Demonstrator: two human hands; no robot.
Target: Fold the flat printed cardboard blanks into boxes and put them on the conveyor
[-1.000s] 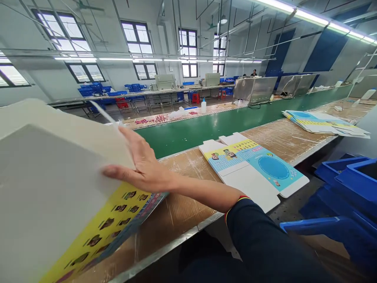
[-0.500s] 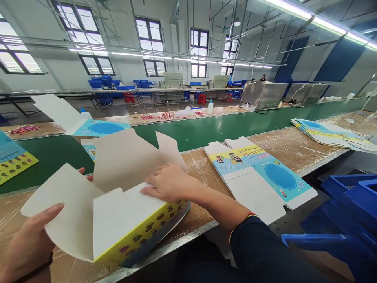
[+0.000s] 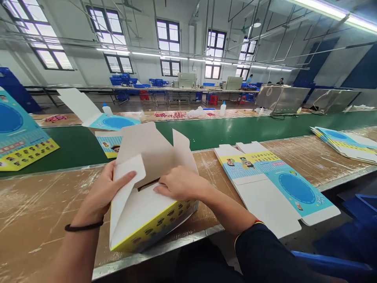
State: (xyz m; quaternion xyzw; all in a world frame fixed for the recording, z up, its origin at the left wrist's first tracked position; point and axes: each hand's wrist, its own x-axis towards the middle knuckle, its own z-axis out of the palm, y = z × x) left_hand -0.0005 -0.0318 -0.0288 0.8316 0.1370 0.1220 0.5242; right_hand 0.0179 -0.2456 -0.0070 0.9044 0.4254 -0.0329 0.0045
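Observation:
A part-folded cardboard box [image 3: 141,214] sits near the front edge of the workbench, white inside with a yellow printed side. My left hand [image 3: 103,188] grips its left side flap [image 3: 125,177], thumb over the face and fingers behind; the flap is folded up and inward. My right hand [image 3: 182,182] is closed at the far edge of the white front panel, thumb on top and fingers curled over, the fingertips hidden. Behind, the tall back panel [image 3: 144,149] stands up, and a narrow right flap [image 3: 182,147] sticks upward. A dark gap shows between the panels.
Flat printed box blanks [image 3: 265,192] lie stacked to the right, with another stack [image 3: 341,139] farther along. Folded boxes [image 3: 23,129] stand on the green conveyor belt [image 3: 206,131] at left. Blue crates [image 3: 347,236] are at lower right. A white bottle [image 3: 223,108] stands across the belt.
My left hand has moved right and swung the left flap up and inward over the box. My right hand stays on the front panel. The view has turned slightly left.

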